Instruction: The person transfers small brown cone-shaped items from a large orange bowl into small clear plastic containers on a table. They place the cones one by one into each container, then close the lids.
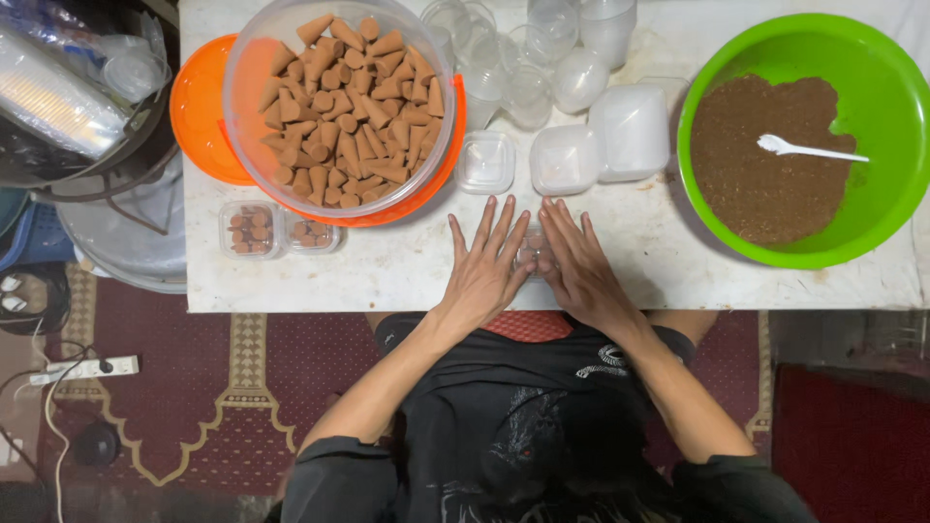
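two bare hands laid flat, palms down and fingers spread, side by side on the white marble-look tabletop point(407, 271). left hand point(487, 271) and right hand point(578, 266) pressed against a small clear plastic box point(531, 254), mostly hidden between and under the inner fingers; contents hard to make out. neither hand curled into a grasp, only resting over the box from both sides.

just beyond the fingertips, a small clear square plastic container point(485, 161) lying empty, and beside it two cloudy white square plastic lids or tubs point(601, 143). further back, a cluster of clear round plastic cups point(528, 53), some tipped over.

to the left of the hands, a large clear round plastic bowl point(254, 73) heaped with tan cone-shaped pieces point(354, 111), seated on an orange round plastic basin point(199, 111). near the table's front edge, well left of the left hand, two small clear plastic boxes already filled with tan cones point(279, 230), side by side.

to the right, a bright green round plastic basin point(886, 107) holding brown powder point(765, 160), with a white plastic spoon point(809, 148) lying on the powder.

below the table edge, black sleeves and shirt, a dark red patterned carpet point(242, 387), and a white power strip point(82, 368) at far left.
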